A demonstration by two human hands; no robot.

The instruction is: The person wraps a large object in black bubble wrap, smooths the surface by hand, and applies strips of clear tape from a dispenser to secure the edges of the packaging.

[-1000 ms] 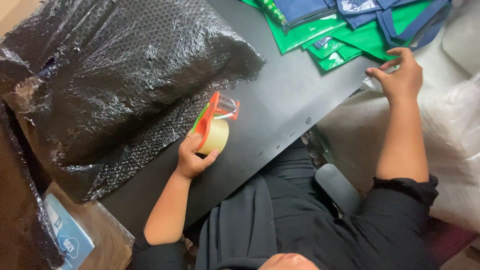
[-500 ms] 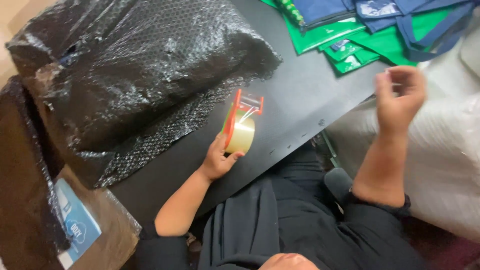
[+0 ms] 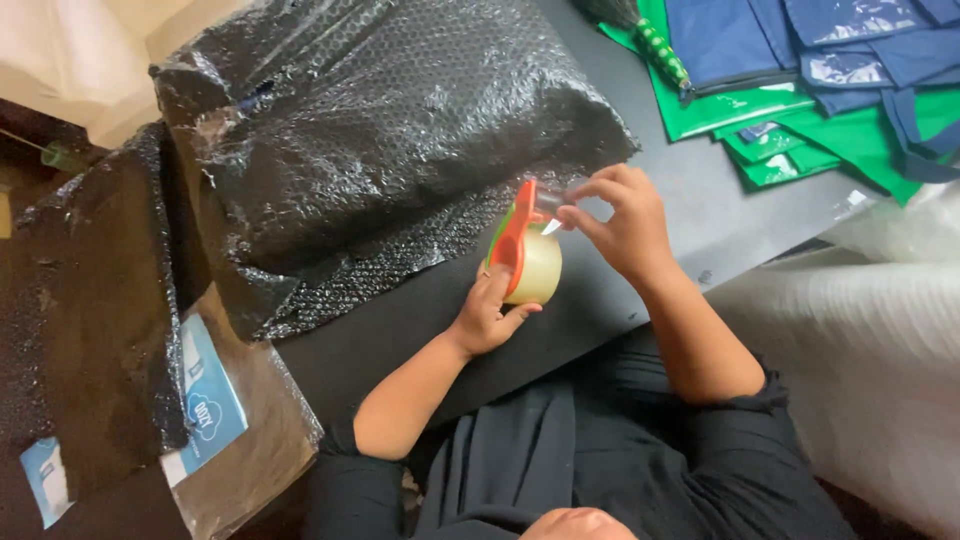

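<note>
Black bubble-wrapped parcel [image 3: 380,140] on desk's [image 3: 700,215] left half. Left hand [image 3: 490,315] grips tape dispenser [image 3: 525,255] near front edge. Right hand [image 3: 625,225], off green bags [image 3: 800,110] at far right corner, now pinching tape end; taping about to start.

black table [image 3: 700,215] | pale wall [image 3: 60,50] upper left | soft indoor light

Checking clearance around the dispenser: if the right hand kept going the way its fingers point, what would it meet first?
The right hand points left at the top of the orange tape dispenser, which its fingertips already pinch. Past that lies the black bubble-wrapped bundle, though depth is unclear.
</note>
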